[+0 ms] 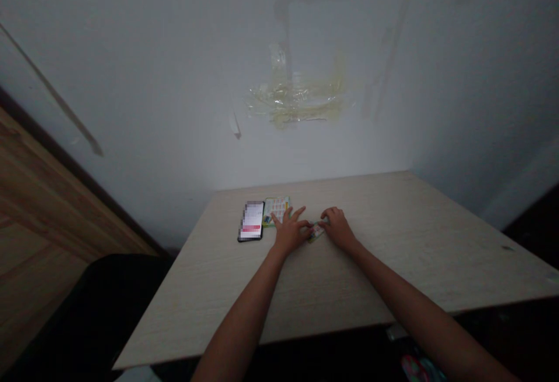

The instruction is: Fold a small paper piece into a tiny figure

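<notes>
Your left hand and right hand lie palm down on the worktop, toward its far side. They are apart, with only a narrow gap between them. A small printed card, green-edged with a pale face, lies angled in that gap, its ends tucked close against both hands. Your left thumb and right fingertips look to be on it, but you cannot tell from this view whether either hand pinches it.

A larger printed card, green-bordered and brightly coloured, lies flat just beyond your left hand. The spread fingers of that hand overlap its near edge. A black smartphone lies just left of the larger card, almost touching it. Its screen is lit, the content pixelated except for a red band.

Your bare forearms run in from the near edge, well apart, converging at the hands. The worktop is pale wood-grain laminate, its far side set against a white wall. Yellowed adhesive tape clings to the wall above it. A wooden panel stands at far left. A dark shape, too dim to name, sits below the worktop's left edge.
</notes>
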The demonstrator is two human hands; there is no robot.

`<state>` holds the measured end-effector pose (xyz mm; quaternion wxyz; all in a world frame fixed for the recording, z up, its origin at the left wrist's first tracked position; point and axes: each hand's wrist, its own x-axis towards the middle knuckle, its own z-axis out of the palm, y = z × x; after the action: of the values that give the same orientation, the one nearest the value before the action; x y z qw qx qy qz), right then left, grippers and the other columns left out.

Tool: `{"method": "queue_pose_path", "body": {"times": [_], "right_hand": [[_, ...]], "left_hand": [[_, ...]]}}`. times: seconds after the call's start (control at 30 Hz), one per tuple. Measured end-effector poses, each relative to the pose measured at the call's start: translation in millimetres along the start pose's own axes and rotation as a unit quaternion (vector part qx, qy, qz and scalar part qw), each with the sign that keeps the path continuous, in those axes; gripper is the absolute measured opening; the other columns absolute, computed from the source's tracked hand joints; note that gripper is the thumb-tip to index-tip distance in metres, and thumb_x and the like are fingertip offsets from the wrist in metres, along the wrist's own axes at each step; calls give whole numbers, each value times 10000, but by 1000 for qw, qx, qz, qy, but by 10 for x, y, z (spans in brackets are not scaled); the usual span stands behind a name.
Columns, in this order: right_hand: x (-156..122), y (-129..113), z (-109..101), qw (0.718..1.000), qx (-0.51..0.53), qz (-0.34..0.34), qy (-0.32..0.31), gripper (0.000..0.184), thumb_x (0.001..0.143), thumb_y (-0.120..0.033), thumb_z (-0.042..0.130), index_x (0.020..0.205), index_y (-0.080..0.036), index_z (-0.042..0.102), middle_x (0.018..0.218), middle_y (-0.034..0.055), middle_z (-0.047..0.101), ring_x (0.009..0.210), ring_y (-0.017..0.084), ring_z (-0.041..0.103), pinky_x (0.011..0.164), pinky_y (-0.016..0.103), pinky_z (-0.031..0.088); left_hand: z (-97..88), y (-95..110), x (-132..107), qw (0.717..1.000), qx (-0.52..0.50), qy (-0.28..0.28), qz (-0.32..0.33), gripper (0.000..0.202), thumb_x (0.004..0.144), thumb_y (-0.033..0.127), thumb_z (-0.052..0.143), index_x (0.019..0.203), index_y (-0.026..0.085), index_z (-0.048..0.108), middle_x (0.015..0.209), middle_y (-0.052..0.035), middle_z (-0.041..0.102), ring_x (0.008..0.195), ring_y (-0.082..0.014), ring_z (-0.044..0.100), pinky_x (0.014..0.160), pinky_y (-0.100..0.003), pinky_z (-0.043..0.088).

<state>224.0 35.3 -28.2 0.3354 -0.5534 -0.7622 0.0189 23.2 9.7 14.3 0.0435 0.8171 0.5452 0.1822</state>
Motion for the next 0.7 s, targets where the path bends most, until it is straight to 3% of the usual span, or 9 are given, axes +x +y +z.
{"method": "queue_pose_path", "body": {"times": [0.27, 0.5, 0.7], "right_hand": [[5, 12, -7, 999, -13, 33, -7, 151, 843, -260, 658, 962, -181, 606, 1021, 100, 598, 1009, 253, 509, 870, 351, 397], [17, 15, -21, 999, -5, 45, -15, 158, 843, -274, 645, 969, -185, 615, 1025, 87, 589, 1012, 241, 505, 879, 344, 392], [33, 4, -36, 999, 7, 43, -19, 87, 836, -247, 640, 897, -190, 664, 1019, 87, 587, 1023, 232, 505, 913, 347, 385]], "left_hand": [[-24, -27, -15, 999, -29, -22, 21, 186, 860, 470, 633, 1029, 437, 701, 1506, 103, 440, 1443, -339, 238, 1027, -800, -117], [0, -14, -36, 996, -80, -29, 35, 265, 913, 435, 569, 1170, 425, 632, 1283, 51, 658, 1341, -241, 431, 1063, -743, -154], [-21, -8, -47, 996, -60, -24, 56, 221, 914, 425, 574, 1108, 457, 674, 1261, 57, 674, 1300, -253, 453, 1052, -747, -164]]}}
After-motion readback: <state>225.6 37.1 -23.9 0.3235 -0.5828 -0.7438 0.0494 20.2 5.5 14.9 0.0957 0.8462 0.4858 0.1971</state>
